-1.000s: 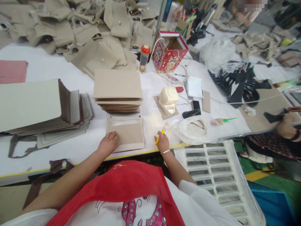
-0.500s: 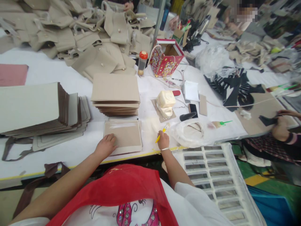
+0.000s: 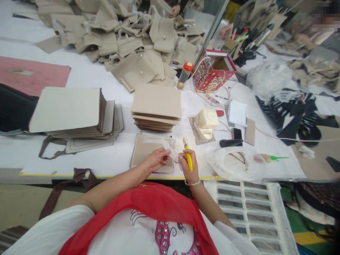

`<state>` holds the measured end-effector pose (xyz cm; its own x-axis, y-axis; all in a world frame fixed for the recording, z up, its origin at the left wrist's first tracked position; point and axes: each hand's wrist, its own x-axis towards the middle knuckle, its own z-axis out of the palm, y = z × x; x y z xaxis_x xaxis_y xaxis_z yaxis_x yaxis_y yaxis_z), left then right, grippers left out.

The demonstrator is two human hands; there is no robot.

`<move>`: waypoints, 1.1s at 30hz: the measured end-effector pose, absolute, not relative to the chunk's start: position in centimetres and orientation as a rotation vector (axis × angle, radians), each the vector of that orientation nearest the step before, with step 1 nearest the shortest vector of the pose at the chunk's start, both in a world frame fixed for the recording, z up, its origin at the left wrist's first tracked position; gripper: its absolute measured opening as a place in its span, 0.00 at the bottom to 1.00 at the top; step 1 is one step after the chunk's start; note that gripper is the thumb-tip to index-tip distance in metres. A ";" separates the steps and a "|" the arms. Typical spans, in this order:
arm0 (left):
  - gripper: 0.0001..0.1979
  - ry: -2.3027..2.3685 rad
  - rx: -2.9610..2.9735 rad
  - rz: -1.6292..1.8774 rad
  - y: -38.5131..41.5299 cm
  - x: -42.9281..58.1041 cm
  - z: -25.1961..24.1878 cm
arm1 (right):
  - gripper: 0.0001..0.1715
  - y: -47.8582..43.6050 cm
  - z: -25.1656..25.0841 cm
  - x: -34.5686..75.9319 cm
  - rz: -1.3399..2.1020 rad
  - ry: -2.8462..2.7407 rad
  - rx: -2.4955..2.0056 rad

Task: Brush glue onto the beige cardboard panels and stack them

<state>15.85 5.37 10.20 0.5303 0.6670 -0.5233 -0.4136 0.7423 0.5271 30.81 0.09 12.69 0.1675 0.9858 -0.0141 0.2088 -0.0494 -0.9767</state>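
My left hand (image 3: 156,160) and my right hand (image 3: 188,164) meet just above a tan rectangular panel (image 3: 145,153) lying at the table's near edge. Between them they pinch a small whitish strip (image 3: 172,153), thin and partly see-through. A yellow-handled tool (image 3: 188,158) with a pale tip pointing up is also gripped in my right hand. Behind the panel stands a stack of similar tan panels (image 3: 157,106). To the left sits a bigger, fanned stack of grey-faced boards (image 3: 71,113).
A pale yellow block (image 3: 205,120) rests on a card right of the stack. A clear plastic bag (image 3: 233,163), a green-tipped brush (image 3: 271,158), a red patterned box (image 3: 212,71) and a heap of tan bag pieces (image 3: 132,39) fill the table. A white crate (image 3: 247,209) stands below right.
My left hand lifted off the panel and came together with my right hand, and both now pinch a whitish strip. The yellow tool turned upright. The view shifted left.
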 end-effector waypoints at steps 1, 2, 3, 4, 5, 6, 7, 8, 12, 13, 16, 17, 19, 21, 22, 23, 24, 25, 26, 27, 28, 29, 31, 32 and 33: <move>0.17 0.831 0.339 0.736 5.7 15.7 10.1 | 0.14 0.2 12.2 30.4 1.021 -1.232 -1.463; 0.16 0.892 0.326 0.792 6.1 15.4 9.8 | 0.16 0.2 11.7 30.0 1.027 -1.259 -1.472; 0.16 0.953 0.315 0.836 6.3 15.1 9.6 | 0.18 0.3 11.2 29.7 1.016 -1.304 -1.493; 0.16 1.010 0.300 0.872 6.5 14.8 9.3 | 0.22 0.4 10.8 29.5 0.986 -1.361 -1.529; 0.15 1.055 0.282 0.902 6.6 14.4 9.1 | 0.25 0.6 10.4 29.3 0.937 -1.420 -1.580; 0.15 1.089 0.262 0.928 6.7 14.0 8.8 | 0.27 0.8 10.0 29.1 0.875 -1.472 -1.640; 0.15 1.112 0.242 0.949 6.7 13.5 8.5 | 0.27 1.0 9.7 28.9 0.810 -1.509 -1.699; 0.15 1.127 0.225 0.966 6.7 13.0 8.2 | 0.26 1.3 9.4 28.8 0.754 -1.530 -1.751; 0.14 1.227 0.221 1.022 7.2 10.6 6.9 | 0.18 3.0 8.3 28.6 0.653 -1.531 -1.848; 0.14 1.269 0.249 1.036 7.5 9.9 6.5 | 0.17 3.6 8.0 28.5 0.645 -1.538 -1.857; 0.13 1.380 0.404 1.026 8.3 7.9 5.3 | 0.17 5.3 6.9 28.4 0.600 -1.598 -1.884; 0.13 1.399 0.467 0.990 8.6 7.3 5.0 | 0.17 5.9 6.4 28.3 0.578 -1.620 -1.896; 0.12 1.437 0.568 0.887 9.2 6.2 4.3 | 0.18 7.0 5.4 28.2 0.537 -1.648 -1.913; 0.12 1.493 0.657 0.795 9.8 5.5 3.7 | 0.19 8.0 4.4 28.1 0.520 -1.664 -1.921; 0.13 1.532 0.704 0.761 10.1 5.1 3.4 | 0.19 8.5 3.9 28.1 0.517 -1.670 -1.926; 0.13 1.575 0.757 0.733 10.4 4.9 3.1 | 0.19 8.9 3.5 28.0 0.517 -1.676 -1.929; 0.13 1.617 0.815 0.708 10.7 4.7 2.8 | 0.19 9.2 3.2 28.0 0.517 -1.679 -1.931; 0.14 1.655 0.871 0.683 10.9 4.5 2.6 | 0.19 9.6 3.0 28.0 0.516 -1.680 -1.931; 0.14 1.686 0.925 0.660 11.2 4.4 2.4 | 0.19 9.8 2.8 28.1 0.512 -1.680 -1.933; 0.15 1.710 0.976 0.639 11.4 4.3 2.3 | 0.19 10.0 2.7 28.1 0.506 -1.679 -1.937; 0.15 1.730 1.021 0.617 11.6 4.2 2.1 | 0.19 10.2 2.6 28.1 0.499 -1.679 -1.945; 0.16 1.748 1.063 0.596 11.8 4.2 2.1 | 0.19 10.4 2.5 28.2 0.494 -1.682 -1.954; 0.16 1.785 1.133 0.560 12.1 4.2 2.0 | 0.20 10.6 2.4 28.3 0.486 -1.685 -1.971; 0.16 1.803 1.159 0.546 12.2 4.2 1.9 | 0.20 10.7 2.3 28.3 0.485 -1.684 -1.974; 0.17 1.818 1.178 0.537 12.3 4.2 1.9 | 0.20 10.8 2.2 28.4 0.485 -1.682 -1.977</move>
<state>4.20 12.26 1.91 -0.1640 0.8838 -0.4381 0.5041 0.4569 0.7329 28.37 10.83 2.21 0.1752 0.9834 0.0480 0.8067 -0.1155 -0.5795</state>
